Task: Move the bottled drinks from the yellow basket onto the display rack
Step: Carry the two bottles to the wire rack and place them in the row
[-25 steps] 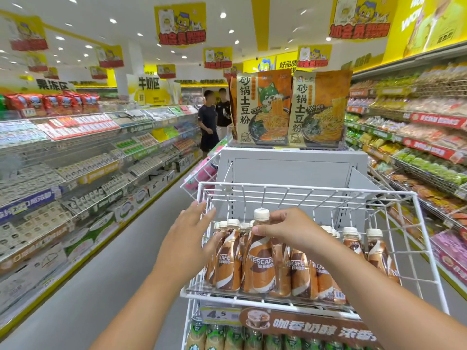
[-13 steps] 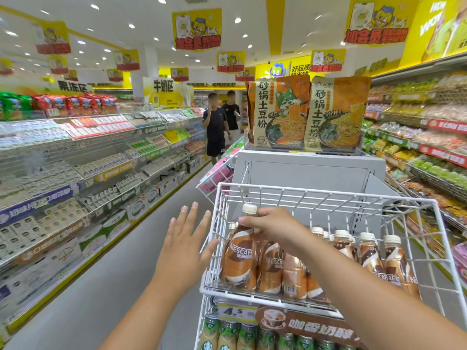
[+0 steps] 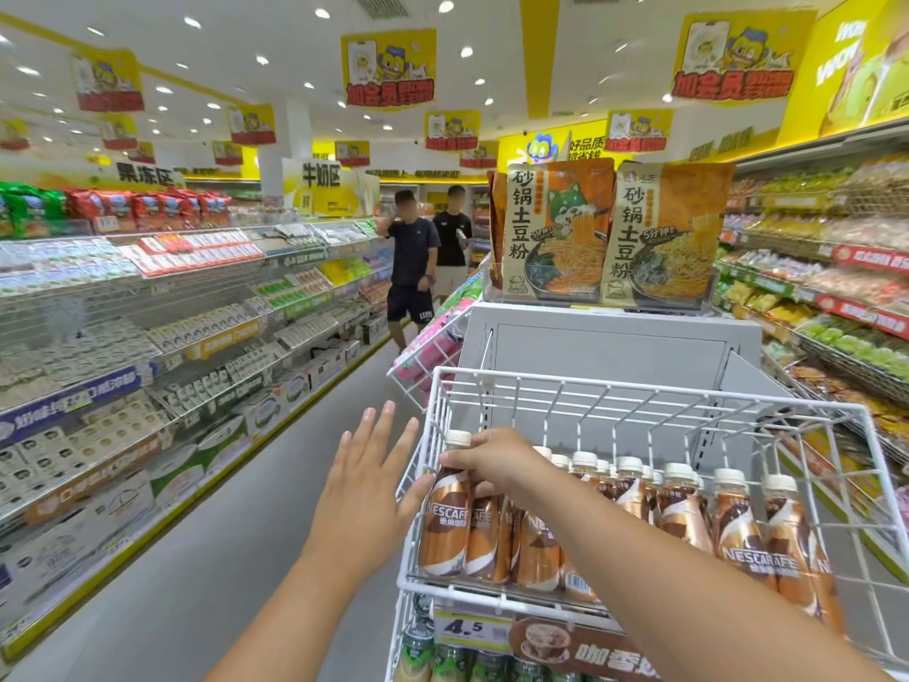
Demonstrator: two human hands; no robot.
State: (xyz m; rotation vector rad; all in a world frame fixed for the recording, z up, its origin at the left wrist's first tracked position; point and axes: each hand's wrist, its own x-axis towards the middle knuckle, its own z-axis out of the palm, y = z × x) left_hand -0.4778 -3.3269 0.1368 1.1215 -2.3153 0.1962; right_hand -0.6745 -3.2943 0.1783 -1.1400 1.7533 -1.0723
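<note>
A white wire display rack (image 3: 639, 386) holds several brown Nescafe coffee bottles (image 3: 738, 524) with white caps, standing upright on its top shelf. My right hand (image 3: 497, 462) reaches in from the lower right and grips the neck of the leftmost bottle (image 3: 445, 524), which stands at the shelf's front left corner. My left hand (image 3: 366, 489) is open with fingers spread, just outside the rack's left wire wall, its thumb near that bottle. No yellow basket is in view.
A lower shelf of green-labelled bottles (image 3: 442, 662) sits under a 4.5 price tag (image 3: 465, 627). Noodle packs (image 3: 610, 233) top the grey stand behind. Stocked shelves line the left (image 3: 147, 337) and right (image 3: 836, 287). Two persons (image 3: 428, 258) stand down the grey aisle.
My left hand came off the bottles and now sits outside the rack's left wall. My right hand stays on the leftmost bottle. The view shifted left, so the rack appears further right.
</note>
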